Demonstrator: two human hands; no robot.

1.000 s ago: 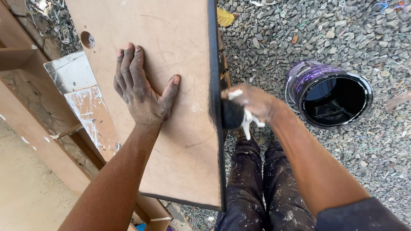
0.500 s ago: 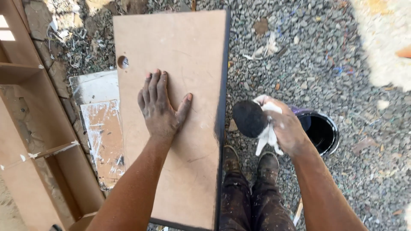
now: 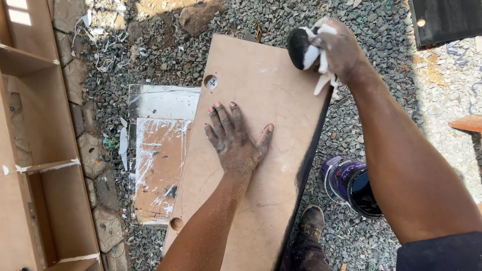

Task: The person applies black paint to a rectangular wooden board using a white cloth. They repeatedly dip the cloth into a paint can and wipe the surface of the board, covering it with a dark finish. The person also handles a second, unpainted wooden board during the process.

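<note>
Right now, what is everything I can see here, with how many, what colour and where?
Board: one, light brown with a black-stained right edge and two round holes, centre, under the left hand.
Stained wad: one, black and white, at the board's top right corner, in the right hand.
Paint can: one, purple, open, dark liquid inside, on the gravel right of the board.
Smeared panel: one, brown with white streaks, flat on the ground left of the board.
Shelf unit: one, brown, far left.
Black panel: one, top right.
Shoe: one, dusty, bottom centre.
Left hand: flat on the board.
Right hand: grips the wad.
</note>
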